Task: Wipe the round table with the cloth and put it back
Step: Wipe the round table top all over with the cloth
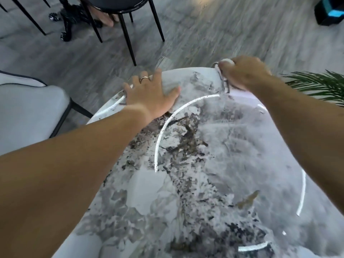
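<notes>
The round table has a glossy white and grey marbled top that fills the lower middle of the view. My left hand lies flat on its far left edge, fingers spread, a ring on one finger. At the far right edge my right hand is closed over a white cloth with dark trim. Only a strip of the cloth shows past the fingers, and it presses on the tabletop. The picture is blurred by motion.
A grey upholstered chair stands close to the table's left side. Beyond the table, a black chair stands on the grey wood floor with a person's foot under it. Green palm leaves reach in at the right. A black and blue object sits top right.
</notes>
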`<state>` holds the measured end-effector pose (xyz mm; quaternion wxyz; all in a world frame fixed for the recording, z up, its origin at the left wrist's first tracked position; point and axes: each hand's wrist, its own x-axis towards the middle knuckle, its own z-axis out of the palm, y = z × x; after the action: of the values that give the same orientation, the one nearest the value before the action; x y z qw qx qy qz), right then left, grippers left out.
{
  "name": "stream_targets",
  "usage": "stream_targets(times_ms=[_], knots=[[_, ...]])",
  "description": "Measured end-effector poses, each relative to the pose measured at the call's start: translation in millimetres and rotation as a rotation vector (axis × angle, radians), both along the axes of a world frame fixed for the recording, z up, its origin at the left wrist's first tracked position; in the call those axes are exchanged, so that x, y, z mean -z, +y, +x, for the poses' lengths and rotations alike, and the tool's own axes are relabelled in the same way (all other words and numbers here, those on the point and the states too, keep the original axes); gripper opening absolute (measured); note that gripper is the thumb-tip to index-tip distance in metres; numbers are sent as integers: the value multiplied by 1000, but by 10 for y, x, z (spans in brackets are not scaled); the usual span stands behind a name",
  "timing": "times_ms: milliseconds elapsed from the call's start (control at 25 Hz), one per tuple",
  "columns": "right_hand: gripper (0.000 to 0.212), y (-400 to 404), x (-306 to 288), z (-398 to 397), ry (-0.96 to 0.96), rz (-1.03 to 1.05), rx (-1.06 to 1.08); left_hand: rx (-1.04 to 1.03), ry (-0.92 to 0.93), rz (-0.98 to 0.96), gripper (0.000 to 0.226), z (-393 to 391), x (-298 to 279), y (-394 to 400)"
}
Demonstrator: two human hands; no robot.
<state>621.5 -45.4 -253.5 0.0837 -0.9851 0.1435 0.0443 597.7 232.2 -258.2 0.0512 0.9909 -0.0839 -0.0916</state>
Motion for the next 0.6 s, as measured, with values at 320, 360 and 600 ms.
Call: stream_targets(times_ms=[320, 360, 600], knots=[[52, 9, -8, -89, -51, 159, -111, 307, 35, -15, 95, -71, -110, -746], [53, -78, 0, -173, -45, 160, -83, 320, 47, -26, 95, -108, -127, -824], [53, -407, 18, -501, -37, 132, 60, 394, 58, -3, 101, -219, -147, -969]])
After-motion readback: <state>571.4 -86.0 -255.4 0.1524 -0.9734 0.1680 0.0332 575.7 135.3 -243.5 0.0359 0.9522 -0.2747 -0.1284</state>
